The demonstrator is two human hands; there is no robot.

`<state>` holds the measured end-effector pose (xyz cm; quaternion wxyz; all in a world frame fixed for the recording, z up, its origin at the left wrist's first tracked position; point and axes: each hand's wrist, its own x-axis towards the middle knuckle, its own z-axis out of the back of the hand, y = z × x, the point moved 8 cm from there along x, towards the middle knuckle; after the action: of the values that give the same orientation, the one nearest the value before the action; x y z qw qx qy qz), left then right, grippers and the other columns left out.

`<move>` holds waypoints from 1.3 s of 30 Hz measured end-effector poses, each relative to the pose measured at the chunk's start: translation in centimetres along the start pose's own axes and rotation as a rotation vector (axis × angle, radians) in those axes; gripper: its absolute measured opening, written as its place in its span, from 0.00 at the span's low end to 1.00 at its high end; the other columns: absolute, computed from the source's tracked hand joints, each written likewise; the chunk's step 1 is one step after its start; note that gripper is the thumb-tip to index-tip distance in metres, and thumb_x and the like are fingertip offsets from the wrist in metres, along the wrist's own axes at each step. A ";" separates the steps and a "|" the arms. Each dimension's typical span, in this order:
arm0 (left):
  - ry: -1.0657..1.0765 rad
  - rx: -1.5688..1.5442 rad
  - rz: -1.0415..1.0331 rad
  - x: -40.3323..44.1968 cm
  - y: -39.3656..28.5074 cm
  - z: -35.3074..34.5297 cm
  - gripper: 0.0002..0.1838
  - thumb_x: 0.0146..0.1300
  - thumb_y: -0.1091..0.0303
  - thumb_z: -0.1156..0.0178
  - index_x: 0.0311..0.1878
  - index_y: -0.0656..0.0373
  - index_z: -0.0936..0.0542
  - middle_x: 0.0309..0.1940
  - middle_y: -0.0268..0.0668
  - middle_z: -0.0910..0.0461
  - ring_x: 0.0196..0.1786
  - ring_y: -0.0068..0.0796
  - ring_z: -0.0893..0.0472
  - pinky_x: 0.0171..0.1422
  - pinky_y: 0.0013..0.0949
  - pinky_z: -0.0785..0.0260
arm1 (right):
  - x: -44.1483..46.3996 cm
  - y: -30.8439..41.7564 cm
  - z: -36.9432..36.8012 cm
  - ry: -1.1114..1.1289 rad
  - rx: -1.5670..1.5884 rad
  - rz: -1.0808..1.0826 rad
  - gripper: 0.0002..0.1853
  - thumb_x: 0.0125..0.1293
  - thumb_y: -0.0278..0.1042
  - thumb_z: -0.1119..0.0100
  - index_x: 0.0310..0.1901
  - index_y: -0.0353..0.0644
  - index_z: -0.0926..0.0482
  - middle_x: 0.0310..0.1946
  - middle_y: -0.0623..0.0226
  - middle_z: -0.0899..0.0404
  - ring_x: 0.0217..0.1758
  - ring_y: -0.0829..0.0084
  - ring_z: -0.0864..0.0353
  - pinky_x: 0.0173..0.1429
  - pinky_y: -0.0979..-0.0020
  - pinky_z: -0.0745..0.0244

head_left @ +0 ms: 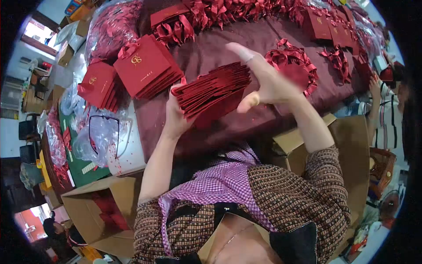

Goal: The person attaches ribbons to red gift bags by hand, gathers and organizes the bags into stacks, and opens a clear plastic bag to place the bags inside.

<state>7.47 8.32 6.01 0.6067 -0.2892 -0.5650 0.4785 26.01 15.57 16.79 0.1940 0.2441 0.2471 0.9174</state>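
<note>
A thick stack of flat red paper gift bags (214,90) is held over the cloth-covered table, its many folded edges facing up. My left hand (176,111) grips the stack at its left end, with the fingers mostly hidden behind it. At the other end, my right hand (269,81) is open, thumb and fingers spread wide beside the bags, and a light covering shows on one finger. Left of the stack lie a pile of red bags with gold print (145,66) and a smaller pile of similar bags (99,84).
Dark red cloth (211,46) covers the table. Red ribbons (303,59) lie beyond my right hand, and more ribboned bags (323,28) line the far side. An open cardboard box (121,198) stands at lower left. A person in a striped top (389,114) is at right.
</note>
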 end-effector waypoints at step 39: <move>0.126 -0.945 0.945 7.3 2.2 -6.9 0.07 0.69 0.66 0.52 0.45 0.55 0.27 0.25 0.29 0.25 0.24 0.17 0.28 0.23 0.24 0.38 | -15.3 -8.5 -4.9 -0.157 1.576 -1.134 0.25 0.58 0.42 0.35 0.54 0.37 0.26 0.46 0.59 0.20 0.46 0.62 0.19 0.55 0.56 0.23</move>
<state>12.84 17.06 5.73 0.1719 -0.7673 -0.4899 0.3763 37.67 13.37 3.01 0.4039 0.2094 0.8574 0.2405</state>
